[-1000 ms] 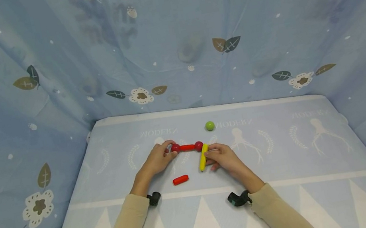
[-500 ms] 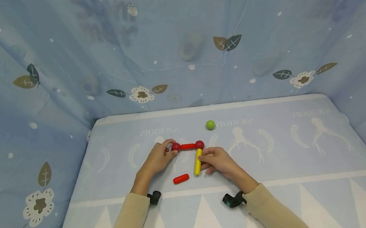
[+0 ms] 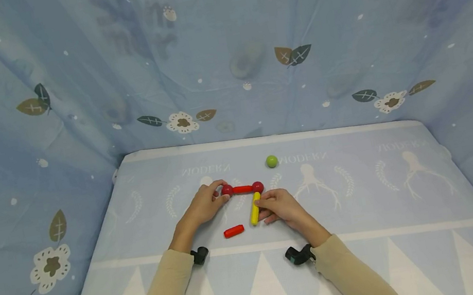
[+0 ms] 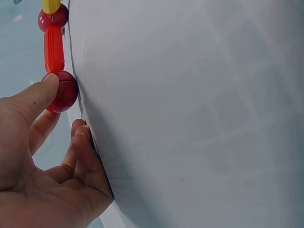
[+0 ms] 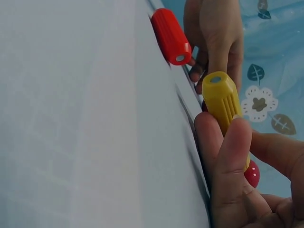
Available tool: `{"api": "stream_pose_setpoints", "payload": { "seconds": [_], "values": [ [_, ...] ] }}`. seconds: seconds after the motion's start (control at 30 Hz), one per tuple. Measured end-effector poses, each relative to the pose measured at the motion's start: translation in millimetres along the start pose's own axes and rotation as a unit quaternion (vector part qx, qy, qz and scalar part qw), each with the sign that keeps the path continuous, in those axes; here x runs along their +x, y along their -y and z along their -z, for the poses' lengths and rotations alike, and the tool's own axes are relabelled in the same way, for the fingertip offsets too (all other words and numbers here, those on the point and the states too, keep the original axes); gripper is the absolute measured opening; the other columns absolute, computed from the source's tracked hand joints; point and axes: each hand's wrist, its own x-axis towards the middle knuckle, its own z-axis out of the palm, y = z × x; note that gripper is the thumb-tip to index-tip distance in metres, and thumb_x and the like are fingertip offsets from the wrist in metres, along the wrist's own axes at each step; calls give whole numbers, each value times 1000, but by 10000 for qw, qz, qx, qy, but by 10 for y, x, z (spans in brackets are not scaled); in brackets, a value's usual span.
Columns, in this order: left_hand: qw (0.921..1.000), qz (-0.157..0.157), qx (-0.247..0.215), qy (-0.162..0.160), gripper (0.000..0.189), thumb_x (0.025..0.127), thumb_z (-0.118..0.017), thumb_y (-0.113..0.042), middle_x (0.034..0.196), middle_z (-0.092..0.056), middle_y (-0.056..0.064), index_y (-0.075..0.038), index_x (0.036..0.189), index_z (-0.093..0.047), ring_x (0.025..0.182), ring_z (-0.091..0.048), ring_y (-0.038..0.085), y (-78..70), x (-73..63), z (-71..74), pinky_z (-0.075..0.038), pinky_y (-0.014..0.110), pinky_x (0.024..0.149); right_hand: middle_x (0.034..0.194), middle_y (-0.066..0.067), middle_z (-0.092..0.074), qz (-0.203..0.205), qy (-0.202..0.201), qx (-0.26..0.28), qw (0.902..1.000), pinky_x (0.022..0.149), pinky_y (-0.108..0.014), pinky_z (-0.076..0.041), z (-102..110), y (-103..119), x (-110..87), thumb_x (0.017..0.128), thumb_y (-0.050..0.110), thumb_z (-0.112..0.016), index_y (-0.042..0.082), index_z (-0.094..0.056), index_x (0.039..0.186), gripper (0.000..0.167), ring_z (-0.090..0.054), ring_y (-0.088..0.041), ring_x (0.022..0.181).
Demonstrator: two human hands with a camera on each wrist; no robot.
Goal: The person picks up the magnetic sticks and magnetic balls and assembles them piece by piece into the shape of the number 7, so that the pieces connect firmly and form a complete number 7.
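Observation:
My left hand [image 3: 204, 205] pinches a dark red ball [image 4: 64, 92] between thumb and finger. A short red rod [image 3: 242, 190] joins that ball to a second dark red ball [image 3: 257, 186] on its right. With its thumb and fingers, my right hand [image 3: 281, 208] pinches a longer yellow rod [image 3: 255, 209]. The yellow rod's far end meets the second ball, and the rod slants toward me; its free end shows a grey metal disc in the right wrist view. Nearer to me, a loose red rod [image 3: 234, 231] lies on the table between the hands.
A green ball [image 3: 272, 161] rests on the patterned tablecloth [image 3: 367, 198] beyond the right hand. Blue printed curtains [image 3: 221, 56] stand behind the table and on both sides.
My right hand has moved slightly left, bringing the yellow rod from beside the right dark red ball to its near side. The left hand has kept its hold and place.

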Motion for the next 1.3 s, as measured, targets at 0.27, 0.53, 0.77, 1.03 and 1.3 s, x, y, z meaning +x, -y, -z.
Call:
{"api": "stream_pose_setpoints", "payload": {
  "seconds": [0.27, 0.53, 0.77, 1.03, 1.3],
  "values": [
    [10000, 90, -14, 24, 36, 97, -68, -31, 97, -52, 7, -24, 132, -59, 86, -49, 22, -16, 4, -5, -45, 33, 68, 85, -16, -72, -28, -123, -310, 9994, 49, -28, -54, -21, 34, 18, 93, 23, -74, -5, -62, 106, 33, -71, -22, 60],
    [10000, 32, -33, -20, 36, 98, -67, -31, 96, -51, 7, -23, 132, -59, 85, -49, 22, -21, 16, 3, -44, 33, 67, 80, -15, -72, -63, -263, -544, 9982, 45, -27, -51, -28, 45, 31, 90, 28, -78, -3, -62, 102, 37, -70, -23, 56],
    [9999, 81, -96, -34, 40, 97, -68, -30, 98, -52, 7, -22, 135, -58, 86, -50, 22, -29, 6, 6, -46, 33, 68, 82, -14, -73, -39, -302, -570, 9979, 45, -28, -52, -32, 27, 41, 88, 32, -79, -2, -63, 101, 40, -70, -24, 57],
    [9990, 278, -345, 5, 62, 96, -69, -35, 115, -57, 11, -11, 147, -43, 100, -56, 25, -58, -87, 58, -51, 42, 87, 83, -14, -72, -82, -334, -599, 9976, 45, -28, -52, -37, 15, 35, 87, 35, -80, -2, -63, 101, 42, -70, -25, 57],
    [9979, -8, -574, -309, 50, 94, -73, -31, 118, -59, 8, -8, 135, -56, 106, -57, 25, -98, -472, 34, -50, 45, 89, 84, -14, -72, -72, -304, -641, 9975, 45, -29, -52, -50, 20, 32, 88, 36, -79, -2, -63, 102, 43, -71, -26, 58]
  ]
}}
